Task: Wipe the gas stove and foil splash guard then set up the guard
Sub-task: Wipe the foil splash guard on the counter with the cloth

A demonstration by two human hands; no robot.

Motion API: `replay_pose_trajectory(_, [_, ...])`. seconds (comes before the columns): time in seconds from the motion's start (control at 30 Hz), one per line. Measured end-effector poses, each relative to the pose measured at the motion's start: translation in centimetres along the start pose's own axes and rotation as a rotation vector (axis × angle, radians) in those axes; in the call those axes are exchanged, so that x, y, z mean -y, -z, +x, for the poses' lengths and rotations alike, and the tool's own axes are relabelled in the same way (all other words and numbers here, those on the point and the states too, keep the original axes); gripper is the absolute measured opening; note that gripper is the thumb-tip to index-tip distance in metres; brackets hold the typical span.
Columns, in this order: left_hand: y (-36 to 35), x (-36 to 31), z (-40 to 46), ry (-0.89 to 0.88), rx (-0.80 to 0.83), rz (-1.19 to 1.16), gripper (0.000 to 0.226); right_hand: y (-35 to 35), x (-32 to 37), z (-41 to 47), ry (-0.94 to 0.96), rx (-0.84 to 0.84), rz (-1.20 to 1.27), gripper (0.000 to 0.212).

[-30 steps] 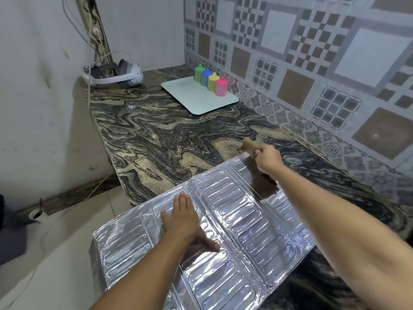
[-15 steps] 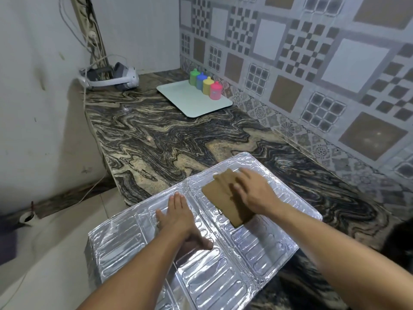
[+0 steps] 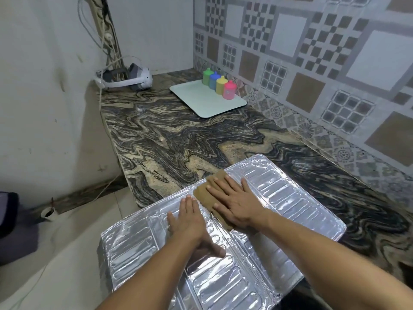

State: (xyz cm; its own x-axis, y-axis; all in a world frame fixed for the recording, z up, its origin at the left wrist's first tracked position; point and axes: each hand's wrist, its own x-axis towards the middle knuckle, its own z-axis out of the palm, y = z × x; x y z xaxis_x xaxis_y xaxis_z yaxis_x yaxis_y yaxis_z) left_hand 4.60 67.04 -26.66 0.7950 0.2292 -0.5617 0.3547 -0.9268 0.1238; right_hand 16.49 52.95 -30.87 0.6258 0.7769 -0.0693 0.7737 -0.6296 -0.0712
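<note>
The silver foil splash guard point(image 3: 290, 198) lies flat and unfolded across the near edge of the marble counter point(image 3: 178, 139), its left part hanging past the counter's edge. My left hand point(image 3: 190, 220) lies flat on the guard's middle panel, fingers straight, pressing it down. My right hand point(image 3: 237, 202) presses a brown cloth point(image 3: 203, 193) flat onto the foil just right of my left hand, fingers spread over the cloth. No gas stove is in view.
A pale tray point(image 3: 201, 101) with several coloured bottles point(image 3: 220, 86) stands at the back by the tiled wall. A white headset point(image 3: 125, 78) lies in the far left corner under hanging cables. The floor drops away left of the counter.
My right hand has drawn the brown cloth from the guard's far edge back and left across the foil, ending beside my left hand. My left hand has stayed pressed on the guard.
</note>
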Motion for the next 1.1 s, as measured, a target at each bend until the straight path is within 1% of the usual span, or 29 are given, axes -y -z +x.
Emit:
replay_pose_trajectory(0.1, [0.0,0.0,0.1,0.003,-0.005,-0.008,0.161,0.5,-1.3,1.6,-0.127,-0.004,0.022,0.064])
replay_pose_trajectory(0.27, [-0.2,0.0,0.3,0.004,-0.002,0.004,0.162,0.8,-4.6,3.0,-0.317,0.022,0.028,0.064])
replay_pose_trajectory(0.5, [-0.2,0.1,0.5,0.002,-0.006,-0.001,0.161,1.5,-9.3,0.7,-0.671,0.069,0.086,0.066])
replay_pose_trajectory(0.63, [-0.2,0.2,0.5,-0.001,-0.003,0.001,0.162,1.2,-8.9,-2.2,-0.847,0.023,0.129,0.065])
replay_pose_trajectory(0.73, [0.0,0.2,0.6,0.002,0.002,0.003,0.165,0.9,-7.1,-3.9,-0.972,-0.002,0.162,0.067])
replay_pose_trajectory(0.9, [0.0,0.2,0.6,0.012,0.007,-0.006,0.166,-0.1,-3.4,-6.7,-1.108,-0.054,0.217,0.067])
replay_pose_trajectory(1.1, [0.3,0.2,0.4,-0.005,0.027,0.038,0.169,-0.1,-3.0,-10.7,-1.302,-0.024,0.222,0.068])
